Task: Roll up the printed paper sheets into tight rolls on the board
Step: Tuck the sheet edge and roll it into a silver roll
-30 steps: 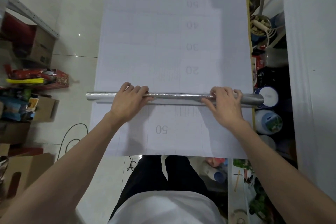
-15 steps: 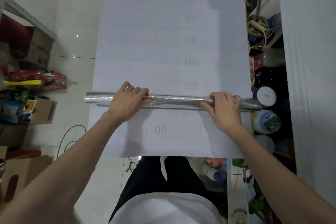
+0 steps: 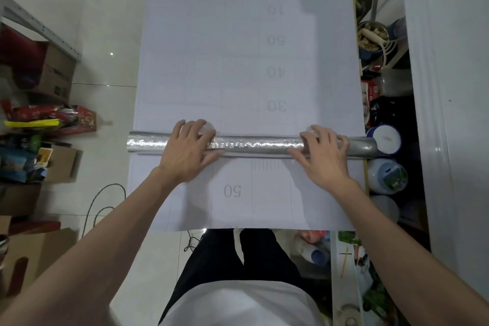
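A long white printed sheet (image 3: 238,66) with faint numbers and grid lines lies flat on the board, running away from me. Across it lies a silver foil-like roll (image 3: 259,144), sticking out past the sheet on both sides. My left hand (image 3: 188,148) rests over the roll near its left third, fingers curled over the far side. Near the roll's right end my right hand (image 3: 322,151) grips it the same way. A flat stretch of sheet marked "50" (image 3: 232,190) lies between the roll and my body.
Cardboard boxes (image 3: 55,71) and colourful packets (image 3: 50,116) crowd the tiled floor at left, with a black cable (image 3: 105,193) near the board. At right, jars (image 3: 386,137), a bottle (image 3: 387,176) and a bowl (image 3: 370,34) fill a narrow gap beside a white wall panel (image 3: 449,87).
The roll has advanced away from me along the sheet, past the "20" mark toward "30". Both hands moved with it, their fingertips now blurred.
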The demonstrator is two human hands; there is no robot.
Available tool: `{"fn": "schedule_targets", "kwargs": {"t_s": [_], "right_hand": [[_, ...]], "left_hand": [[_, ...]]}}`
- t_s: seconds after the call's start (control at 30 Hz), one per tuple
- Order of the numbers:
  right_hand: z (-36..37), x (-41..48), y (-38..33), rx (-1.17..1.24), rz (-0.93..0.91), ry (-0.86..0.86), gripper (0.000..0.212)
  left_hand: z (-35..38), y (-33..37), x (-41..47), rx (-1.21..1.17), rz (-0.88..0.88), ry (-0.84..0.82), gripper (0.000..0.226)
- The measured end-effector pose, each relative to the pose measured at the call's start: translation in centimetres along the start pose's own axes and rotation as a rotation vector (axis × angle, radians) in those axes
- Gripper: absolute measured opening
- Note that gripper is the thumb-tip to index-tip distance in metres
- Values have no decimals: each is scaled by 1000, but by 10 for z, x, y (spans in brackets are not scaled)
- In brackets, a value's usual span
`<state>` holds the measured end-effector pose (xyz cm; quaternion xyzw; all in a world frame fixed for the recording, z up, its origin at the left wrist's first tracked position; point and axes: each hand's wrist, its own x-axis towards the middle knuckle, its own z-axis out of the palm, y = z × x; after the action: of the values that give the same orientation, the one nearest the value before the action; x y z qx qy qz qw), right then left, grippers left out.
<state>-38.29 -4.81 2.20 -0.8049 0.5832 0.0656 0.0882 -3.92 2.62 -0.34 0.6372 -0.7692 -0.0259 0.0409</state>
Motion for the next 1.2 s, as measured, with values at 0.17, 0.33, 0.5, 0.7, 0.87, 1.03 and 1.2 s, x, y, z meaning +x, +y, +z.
{"fn": "schedule_targets", "kwargs": {"t_s": [0.17, 0.33, 0.5, 0.7, 0.87, 1.03, 1.2], "right_hand": [[1, -2, 3, -49, -37, -44, 73], [2, 2, 1, 64, 18, 62, 49], [3, 5, 9, -27, -13, 12, 66], [1, 8, 5, 25, 13, 14, 49], [5, 0, 9, -19, -36, -5, 69], [1, 2, 6, 59, 11, 15, 63], [4, -1, 8, 1, 5, -37, 73]], "left_hand": [[2, 1, -2, 73, -21, -74, 68], [1, 2, -1, -10, -40, 13, 59], [1, 1, -1, 96, -69, -65, 68], [-1, 1, 5, -13, -84, -45, 45], [-2, -4, 4, 44, -45, -84, 64], [-6, -8, 12, -54, -31, -72, 52], [-2, -8, 3, 22, 9, -78, 63]]}}
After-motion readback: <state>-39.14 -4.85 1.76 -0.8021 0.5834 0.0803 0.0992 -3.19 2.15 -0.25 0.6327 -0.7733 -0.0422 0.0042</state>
